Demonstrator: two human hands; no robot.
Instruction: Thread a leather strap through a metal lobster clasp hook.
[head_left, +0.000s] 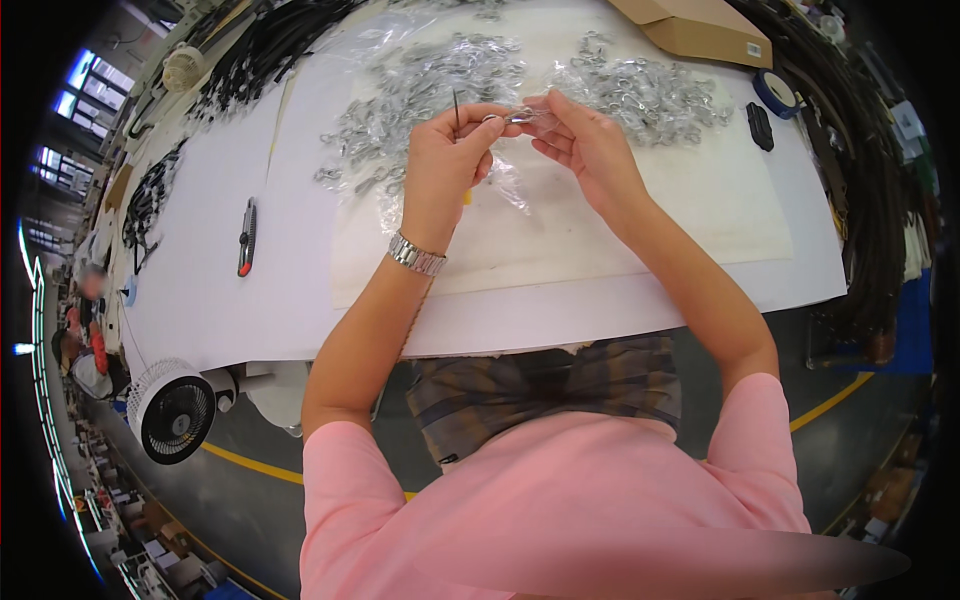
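Fan: a small white desk fan (pixel 171 410) stands below the table's left edge, well apart from my work.
Utility knife: a black and red knife (pixel 246 236) lies on the white table (pixel 200 300) at far left, untouched.
Paper sheet: a cream sheet (pixel 640 240) covers the middle of the table and carries the parts.
Left pile: a heap of small metal clips (pixel 420 90) in clear plastic film lies beyond my left hand; I judge this the larger stock, but I cannot tell processed from unprocessed.
Left hand: my left hand (pixel 445 165), with a metal watch (pixel 416 254) on the wrist, is closed narrow, pinching a thin dark pin or wire (pixel 457 108) that stands upright, and the ring end of one clip.
Part in hand: one metal clip (pixel 508 117) is held between both hands, raised above the sheet, near the gap between the two piles.
Right hand: my right hand (pixel 590 150) is closed narrow on the other end of the same clip, fingertips touching it.
Right pile: a second heap of clips (pixel 650 95) lies beyond my right hand.
Far right: a cardboard box (pixel 700 30), a blue tape roll (pixel 772 92) and a small black object (pixel 760 126) sit near the table edge.
Progress: one clip is in work; both piles hold many pieces, so I judge much remains.
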